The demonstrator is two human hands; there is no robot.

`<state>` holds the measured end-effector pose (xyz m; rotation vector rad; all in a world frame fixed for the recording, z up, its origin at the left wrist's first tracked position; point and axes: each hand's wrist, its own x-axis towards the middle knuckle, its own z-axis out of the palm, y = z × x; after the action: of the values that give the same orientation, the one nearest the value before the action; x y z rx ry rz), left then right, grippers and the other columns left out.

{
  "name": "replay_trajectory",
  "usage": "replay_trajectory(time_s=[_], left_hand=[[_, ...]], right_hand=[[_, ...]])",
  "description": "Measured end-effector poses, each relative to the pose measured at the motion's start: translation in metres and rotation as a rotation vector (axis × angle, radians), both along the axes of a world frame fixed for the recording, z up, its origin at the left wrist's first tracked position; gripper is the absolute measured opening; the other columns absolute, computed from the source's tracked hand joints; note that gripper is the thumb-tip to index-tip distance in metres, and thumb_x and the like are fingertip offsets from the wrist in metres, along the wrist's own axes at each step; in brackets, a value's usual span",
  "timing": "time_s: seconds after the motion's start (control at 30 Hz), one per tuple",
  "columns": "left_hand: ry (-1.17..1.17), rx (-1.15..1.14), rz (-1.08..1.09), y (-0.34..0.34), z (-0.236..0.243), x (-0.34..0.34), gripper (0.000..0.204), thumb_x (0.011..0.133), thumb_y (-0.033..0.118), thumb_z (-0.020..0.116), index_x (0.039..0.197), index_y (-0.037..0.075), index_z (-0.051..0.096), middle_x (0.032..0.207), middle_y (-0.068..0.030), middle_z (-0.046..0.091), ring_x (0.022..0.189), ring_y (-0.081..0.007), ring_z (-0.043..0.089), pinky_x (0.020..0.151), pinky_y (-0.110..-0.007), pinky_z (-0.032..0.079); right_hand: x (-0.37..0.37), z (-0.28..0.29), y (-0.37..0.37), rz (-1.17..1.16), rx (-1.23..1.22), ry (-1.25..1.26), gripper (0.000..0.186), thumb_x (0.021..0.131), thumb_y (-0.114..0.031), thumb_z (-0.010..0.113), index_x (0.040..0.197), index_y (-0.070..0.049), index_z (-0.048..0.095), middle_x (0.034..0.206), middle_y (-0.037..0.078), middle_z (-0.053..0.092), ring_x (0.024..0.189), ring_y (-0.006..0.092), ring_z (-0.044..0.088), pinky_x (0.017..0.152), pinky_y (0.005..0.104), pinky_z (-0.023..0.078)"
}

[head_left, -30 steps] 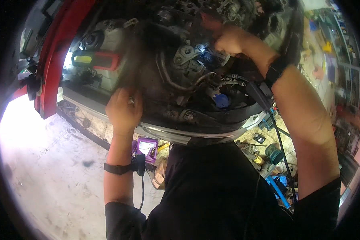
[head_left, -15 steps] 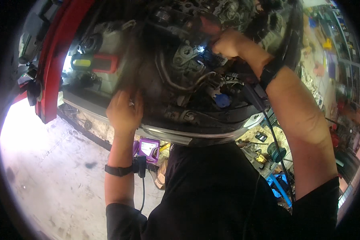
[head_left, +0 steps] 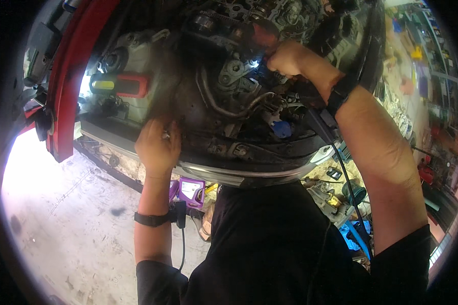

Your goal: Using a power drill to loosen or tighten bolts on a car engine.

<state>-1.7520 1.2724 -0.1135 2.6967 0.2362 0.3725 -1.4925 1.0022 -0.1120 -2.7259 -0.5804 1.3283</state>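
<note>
My right hand (head_left: 286,58) is closed round a dark tool with a red part (head_left: 264,34); shadow hides its exact kind. A small bright light shines next to the fist, over a metal bracket with a round boss (head_left: 232,69) in the engine bay. At the bay's front left, my left hand (head_left: 159,145) rests against the front panel with its fingers curled. Something small and shiny shows between those fingers, too small to name. A red-and-black work lamp with a yellow strip (head_left: 130,85) lies beyond the left hand.
A bent metal pipe (head_left: 213,104) and a blue cap (head_left: 281,129) lie between the hands. The red post (head_left: 68,86) stands at the left. Below the bumper (head_left: 229,173) are a purple case (head_left: 192,192) and several loose parts. Shelves line the far right.
Both hands keep nearly the same places and grips. The view has shifted slightly, and the picture is less blurred now.
</note>
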Motion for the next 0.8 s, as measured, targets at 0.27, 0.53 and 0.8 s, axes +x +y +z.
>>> replay_trajectory(time_s=[0.27, 0.53, 0.8], left_hand=[[-0.012, -0.016, -0.025, 0.000, 0.000, 0.001, 0.007, 0.085, 0.011, 0.068, 0.091, 0.008, 0.066, 0.083, -0.0112, 0.068, 0.074, -0.0331, 0.066, 0.066, -0.041, 0.051], [-0.025, -0.001, -0.019, 0.001, -0.002, 0.000, 0.011, 0.084, 0.016, 0.071, 0.091, 0.009, 0.066, 0.080, -0.0104, 0.065, 0.072, -0.0327, 0.065, 0.062, -0.042, 0.051], [0.137, -0.290, 0.070, -0.012, 0.004, 0.032, 0.020, 0.086, 0.012, 0.069, 0.104, 0.002, 0.068, 0.094, -0.0167, 0.069, 0.086, -0.0357, 0.068, 0.076, -0.039, 0.054]], right_hand=[[-0.001, -0.014, -0.003, 0.188, -0.017, -0.086, 0.030, 0.081, -0.020, 0.057, 0.099, -0.004, 0.073, 0.099, 0.018, 0.073, 0.092, 0.0316, 0.071, 0.081, 0.0432, 0.053], [0.004, -0.019, -0.002, 0.290, -0.051, -0.080, 0.037, 0.081, -0.021, 0.059, 0.111, -0.003, 0.072, 0.112, 0.022, 0.069, 0.104, 0.0366, 0.067, 0.089, 0.0457, 0.053], [0.012, -0.049, -0.021, 0.096, 0.047, -0.132, 0.044, 0.080, -0.029, 0.060, 0.112, 0.000, 0.071, 0.117, 0.024, 0.068, 0.109, 0.0395, 0.065, 0.092, 0.0453, 0.052]])
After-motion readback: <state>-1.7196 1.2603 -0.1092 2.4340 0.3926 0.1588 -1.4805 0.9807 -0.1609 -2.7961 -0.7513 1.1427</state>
